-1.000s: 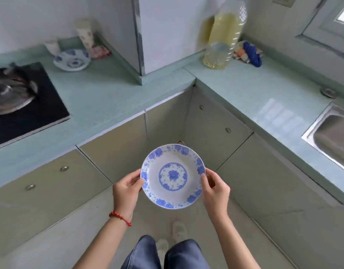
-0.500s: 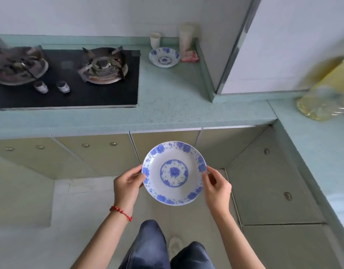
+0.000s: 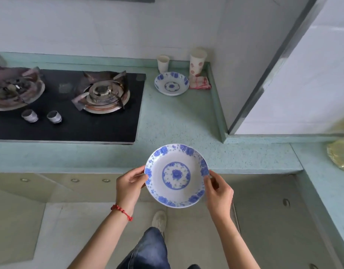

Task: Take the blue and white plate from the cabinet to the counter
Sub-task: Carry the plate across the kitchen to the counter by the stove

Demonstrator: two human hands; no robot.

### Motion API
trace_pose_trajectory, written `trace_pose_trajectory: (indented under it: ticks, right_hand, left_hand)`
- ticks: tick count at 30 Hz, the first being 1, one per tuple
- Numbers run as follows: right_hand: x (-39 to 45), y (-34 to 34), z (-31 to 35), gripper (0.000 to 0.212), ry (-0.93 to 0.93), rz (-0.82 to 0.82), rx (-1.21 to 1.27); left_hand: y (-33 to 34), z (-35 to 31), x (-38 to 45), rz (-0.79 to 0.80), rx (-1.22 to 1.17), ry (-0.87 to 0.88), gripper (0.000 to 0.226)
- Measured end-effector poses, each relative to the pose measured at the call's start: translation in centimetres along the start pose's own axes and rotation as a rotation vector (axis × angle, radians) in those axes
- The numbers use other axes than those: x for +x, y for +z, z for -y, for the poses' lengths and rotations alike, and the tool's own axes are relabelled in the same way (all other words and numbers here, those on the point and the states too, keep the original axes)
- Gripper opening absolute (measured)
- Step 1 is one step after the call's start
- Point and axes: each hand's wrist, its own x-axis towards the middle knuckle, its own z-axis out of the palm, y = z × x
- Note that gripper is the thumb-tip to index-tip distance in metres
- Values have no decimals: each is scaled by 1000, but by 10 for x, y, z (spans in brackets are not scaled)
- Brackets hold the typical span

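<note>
I hold a round blue and white plate (image 3: 176,175) level in front of me, its far rim over the front edge of the pale green counter (image 3: 179,123). My left hand (image 3: 129,186) grips the plate's left rim, thumb on top. My right hand (image 3: 218,191) grips the right rim the same way. A red bead bracelet circles my left wrist. Below the counter, the beige cabinet doors (image 3: 51,183) are closed.
A second blue and white plate (image 3: 171,83) sits at the back of the counter beside two paper cups (image 3: 198,62) and a folded cloth (image 3: 200,82). A black gas hob (image 3: 70,101) fills the left. A white column (image 3: 283,65) juts out on the right; a yellowish bottle (image 3: 340,152) stands beyond.
The view has swung left and closer to the counter. The plate, still held by both hands, has risen so its far rim now overlaps the counter's front edge.
</note>
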Motion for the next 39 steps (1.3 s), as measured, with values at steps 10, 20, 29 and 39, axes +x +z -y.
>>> trace_pose_trajectory:
  ticks: [10, 20, 29, 39]
  right_hand:
    - [110, 50, 19, 15, 6, -10, -39]
    - [188, 91, -5, 17, -12, 75, -144]
    - [207, 103, -21, 17, -19, 142, -203]
    - [217, 112, -29, 14, -51, 158, -258]
  left_hand:
    - [41, -22, 119, 65, -1, -45, 30]
    - [76, -2, 191, -43, 53, -100, 31]
    - [85, 18, 207, -89, 93, -186, 28]
    - [88, 26, 220, -97, 72, -196, 32]
